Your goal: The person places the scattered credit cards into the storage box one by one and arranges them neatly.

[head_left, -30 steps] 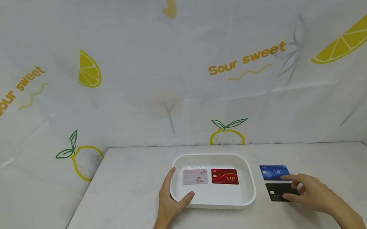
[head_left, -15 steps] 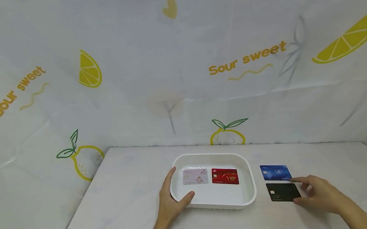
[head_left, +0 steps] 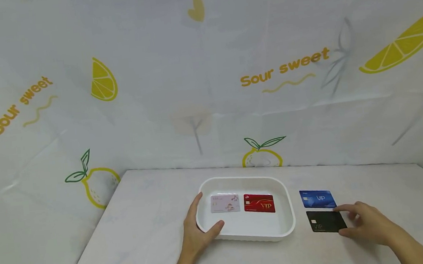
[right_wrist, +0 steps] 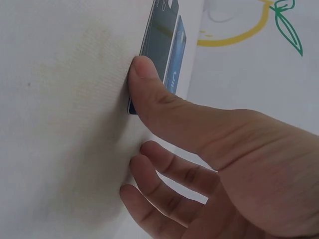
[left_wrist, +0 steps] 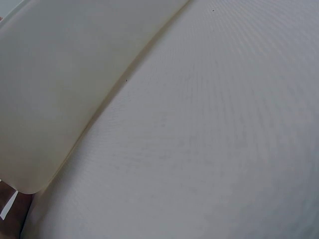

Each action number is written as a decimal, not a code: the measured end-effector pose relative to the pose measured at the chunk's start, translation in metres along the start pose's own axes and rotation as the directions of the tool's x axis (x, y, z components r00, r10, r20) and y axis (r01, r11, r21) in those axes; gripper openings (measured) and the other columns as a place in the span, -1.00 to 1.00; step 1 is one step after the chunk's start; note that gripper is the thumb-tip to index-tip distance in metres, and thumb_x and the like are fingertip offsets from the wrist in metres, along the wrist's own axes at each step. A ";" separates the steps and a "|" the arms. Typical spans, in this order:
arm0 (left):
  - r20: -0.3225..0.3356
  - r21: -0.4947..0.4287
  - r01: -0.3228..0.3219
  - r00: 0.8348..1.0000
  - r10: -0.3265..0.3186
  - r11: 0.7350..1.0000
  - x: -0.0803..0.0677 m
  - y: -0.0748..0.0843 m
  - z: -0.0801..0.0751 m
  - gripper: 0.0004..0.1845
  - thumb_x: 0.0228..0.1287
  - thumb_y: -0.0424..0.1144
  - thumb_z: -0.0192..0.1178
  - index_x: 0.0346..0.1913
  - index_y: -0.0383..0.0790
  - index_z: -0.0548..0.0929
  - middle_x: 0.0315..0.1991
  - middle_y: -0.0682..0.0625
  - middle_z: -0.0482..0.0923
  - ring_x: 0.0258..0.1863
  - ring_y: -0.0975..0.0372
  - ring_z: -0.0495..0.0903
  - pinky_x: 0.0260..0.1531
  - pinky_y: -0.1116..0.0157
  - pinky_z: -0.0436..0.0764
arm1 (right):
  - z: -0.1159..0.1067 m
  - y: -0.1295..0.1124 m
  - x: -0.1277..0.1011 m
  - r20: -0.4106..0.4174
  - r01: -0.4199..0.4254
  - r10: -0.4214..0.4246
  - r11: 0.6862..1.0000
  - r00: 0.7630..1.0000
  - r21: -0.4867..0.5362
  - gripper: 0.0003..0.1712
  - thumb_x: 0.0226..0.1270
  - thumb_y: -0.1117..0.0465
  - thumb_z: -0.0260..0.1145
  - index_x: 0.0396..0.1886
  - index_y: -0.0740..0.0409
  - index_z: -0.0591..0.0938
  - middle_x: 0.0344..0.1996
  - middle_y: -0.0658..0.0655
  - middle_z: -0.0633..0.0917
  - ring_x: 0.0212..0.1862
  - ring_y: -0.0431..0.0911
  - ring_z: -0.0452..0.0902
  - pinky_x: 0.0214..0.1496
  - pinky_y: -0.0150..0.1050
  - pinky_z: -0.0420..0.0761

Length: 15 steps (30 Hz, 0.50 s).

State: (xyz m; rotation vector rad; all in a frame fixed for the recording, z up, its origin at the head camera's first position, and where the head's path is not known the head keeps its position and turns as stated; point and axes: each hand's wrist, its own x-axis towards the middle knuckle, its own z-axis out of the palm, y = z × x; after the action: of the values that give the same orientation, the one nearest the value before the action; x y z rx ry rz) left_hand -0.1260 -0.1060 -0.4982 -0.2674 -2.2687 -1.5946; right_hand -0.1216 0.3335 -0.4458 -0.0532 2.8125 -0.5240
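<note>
Fingers (head_left: pixel 344 209) touch blk card (head_left: pixel 326 221); L hand (head_left: pixel 196 231) grips tray (head_left: pixel 287 226)

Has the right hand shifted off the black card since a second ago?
Yes. The right hand slid rightward off the black card; now only fingertips touch its right edge.

White cloth-covered table (head_left: pixel 147 223), seen from above. On it, near the middle, a white tray (head_left: pixel 287 209). Just right of the tray, flat on the cloth, a blue card (head_left: pixel 317 198) and, closer to the front edge, a black card (head_left: pixel 325 221), almost touching each other.
</note>
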 end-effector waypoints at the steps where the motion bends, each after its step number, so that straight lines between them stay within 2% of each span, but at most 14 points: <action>1: 0.000 0.000 0.001 1.000 -0.001 1.000 0.000 0.000 0.000 0.05 -0.13 -0.07 0.53 0.50 -0.32 0.34 0.38 -0.27 0.51 0.24 -0.08 0.58 0.20 0.18 0.60 | 0.000 0.000 0.000 0.000 -0.004 0.004 1.000 1.000 0.001 -0.26 -0.03 0.04 0.67 0.14 0.27 0.66 -0.23 0.21 0.66 -0.19 0.01 0.53 -0.13 0.04 0.64; 10: 0.003 -0.001 0.000 1.000 0.000 1.000 0.000 -0.001 0.000 0.04 -0.12 -0.06 0.51 0.50 -0.32 0.34 0.39 -0.27 0.50 0.22 -0.09 0.58 0.16 0.20 0.62 | 0.001 0.002 0.000 0.003 0.012 -0.012 0.999 1.000 0.040 -0.27 0.00 0.07 0.65 0.13 0.23 0.55 -0.22 0.25 0.62 -0.19 0.00 0.49 -0.15 -0.02 0.61; 15: 0.000 0.016 -0.006 1.000 0.006 1.000 0.000 -0.002 0.000 0.04 -0.12 -0.05 0.51 0.50 -0.30 0.34 0.40 -0.26 0.49 0.25 -0.10 0.58 0.18 0.17 0.61 | 0.003 0.003 -0.001 -0.022 0.043 -0.040 0.994 0.999 0.103 -0.28 0.01 0.17 0.64 0.10 0.24 0.45 -0.26 0.13 0.58 -0.23 -0.07 0.46 -0.22 -0.17 0.53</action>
State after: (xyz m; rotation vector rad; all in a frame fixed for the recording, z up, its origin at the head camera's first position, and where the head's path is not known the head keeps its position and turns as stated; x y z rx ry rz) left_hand -0.1268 -0.1064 -0.4999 -0.2704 -2.2775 -1.5734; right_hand -0.1193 0.3352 -0.4490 -0.0859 2.8042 -0.6832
